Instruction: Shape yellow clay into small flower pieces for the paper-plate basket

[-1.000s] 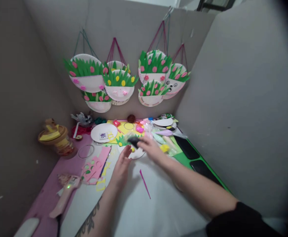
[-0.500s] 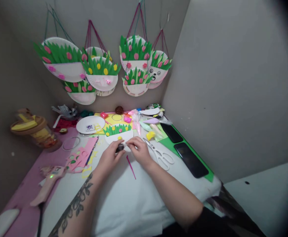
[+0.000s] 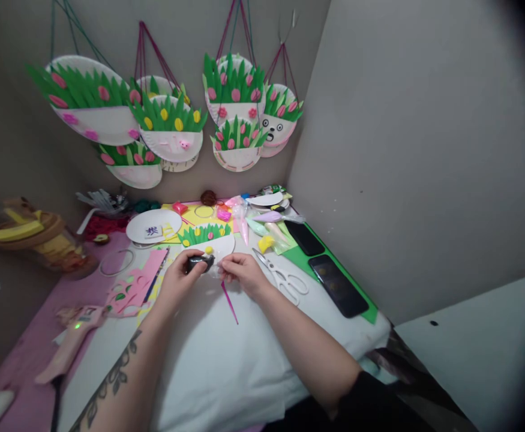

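My left hand (image 3: 179, 277) is closed around a small glossy black packet (image 3: 198, 263), which looks like dark stuff in clear plastic. The fingertips of my right hand (image 3: 248, 277) are pinched together just beside it, at what seems to be the packet's clear end; exactly what they grip is too small to make out. Right behind both hands lies a half paper plate (image 3: 224, 245) with green paper grass, small flowers and a yellow dot on its front. A thin magenta stick (image 3: 230, 303) rests on the white cloth (image 3: 226, 366) below my right hand.
White-handled scissors (image 3: 284, 279) lie right of my hands, with two phones (image 3: 338, 285) beyond. Colourful clay bags (image 3: 269, 217) crowd the back. At left are pink paper cutouts (image 3: 131, 288), a pink glue gun (image 3: 71, 342) and a cup (image 3: 46, 240). Decorated plates (image 3: 172, 144) hang on the wall.
The view has shifted, so everything sits further left. My hands have drawn slightly apart, and more of the black packet now shows in my left hand.
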Tool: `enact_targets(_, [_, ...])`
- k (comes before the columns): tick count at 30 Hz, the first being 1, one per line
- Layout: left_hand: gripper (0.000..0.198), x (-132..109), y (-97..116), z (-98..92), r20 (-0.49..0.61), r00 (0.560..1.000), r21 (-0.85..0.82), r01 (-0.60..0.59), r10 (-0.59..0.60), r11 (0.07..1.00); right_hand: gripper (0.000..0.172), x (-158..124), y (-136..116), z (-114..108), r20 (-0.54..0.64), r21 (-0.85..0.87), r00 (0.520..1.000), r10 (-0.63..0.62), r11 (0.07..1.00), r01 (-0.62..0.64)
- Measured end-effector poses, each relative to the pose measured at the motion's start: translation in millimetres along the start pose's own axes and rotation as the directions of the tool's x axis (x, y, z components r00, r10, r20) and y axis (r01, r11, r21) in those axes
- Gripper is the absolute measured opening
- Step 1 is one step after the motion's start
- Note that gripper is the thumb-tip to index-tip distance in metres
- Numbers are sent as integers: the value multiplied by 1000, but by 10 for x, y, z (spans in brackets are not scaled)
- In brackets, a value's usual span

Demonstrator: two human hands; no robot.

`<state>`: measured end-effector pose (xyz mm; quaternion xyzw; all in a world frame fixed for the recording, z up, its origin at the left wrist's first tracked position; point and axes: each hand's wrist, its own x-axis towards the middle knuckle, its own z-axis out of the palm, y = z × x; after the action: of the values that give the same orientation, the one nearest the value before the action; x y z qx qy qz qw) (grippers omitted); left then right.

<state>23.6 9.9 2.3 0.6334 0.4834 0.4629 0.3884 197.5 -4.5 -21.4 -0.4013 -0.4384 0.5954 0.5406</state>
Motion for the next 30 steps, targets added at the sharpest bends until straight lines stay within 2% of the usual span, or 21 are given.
enact_targets(6, [30, 5, -17, -18, 53, 999, 65, 2, -6, 998, 23, -17, -8, 16, 12, 1, 1000, 21, 1000, -21])
enact_targets(11, [33, 2, 20, -48, 61, 998, 193, -44, 33, 980, 22, -15, -4, 8, 8, -57, 1000, 16, 998, -16])
enact_targets(15, [33, -7, 27, -48, 76, 995, 220, -73, 57, 973, 19, -41, -24, 24, -2, -126, 1000, 12, 992, -12])
enact_targets(20, [33, -62, 44, 11, 109, 987, 297, -142, 114, 944, 12, -90, -52, 47, 6, -239, 998, -64, 969, 64])
enact_targets(22, [32, -109, 80, 48, 34, 977, 360, -207, 209, 910, 12, -121, -74, 55, -20, -297, 988, -151, 945, 138])
enact_targets(24, [28, -167, 131, 90, -75, 944, 435, -260, 322, 862, 11, -165, -101, 72, -59, -348, 966, -251, 912, 216])
enact_targets(25, [25, -197, 157, 111, -88, 933, 447, -275, 348, 851, 11, -190, -111, 84, -63, -378, 952, -301, 890, 256])
enact_targets(27, [20, -250, 197, 151, -4, 957, 390, -267, 292, 881, 11, -239, -118, 116, -10, -483, 909, -416, 798, 360])
enact_targets(30, [24, -295, 211, 201, 146, 980, 307, -175, 136, 936, 12, -291, -93, 158, 154, -655, 822, -549, 566, 500])
